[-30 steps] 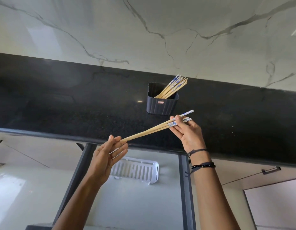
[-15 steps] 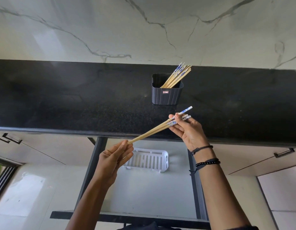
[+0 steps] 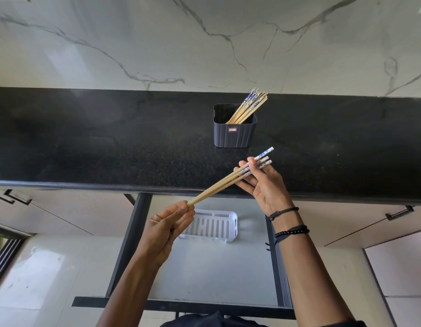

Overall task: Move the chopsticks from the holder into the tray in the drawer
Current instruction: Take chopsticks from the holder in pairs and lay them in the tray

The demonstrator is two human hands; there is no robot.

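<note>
A small bundle of wooden chopsticks [image 3: 225, 181] with blue-patterned tops runs slantwise over the counter's front edge. My right hand [image 3: 263, 187] grips their patterned ends. My left hand [image 3: 168, 224] pinches their thin tips, lower and to the left. A dark ribbed holder [image 3: 234, 135] stands on the black counter [image 3: 86, 149] with several more chopsticks [image 3: 248, 108] leaning out to the right. Below, the drawer [image 3: 204, 274] is pulled out, with a white slotted tray [image 3: 214, 226] at its back, partly hidden by my left hand.
A marble wall [image 3: 204, 43] rises behind the counter. Closed cabinet fronts with dark handles [image 3: 399, 212] flank the drawer on both sides. The drawer's dark front rail [image 3: 181, 305] lies close to my body.
The view has shifted, showing more of the drawer. My left hand's fingers have closed onto the chopstick tips. Both hands still hold the bundle at about the same slant.
</note>
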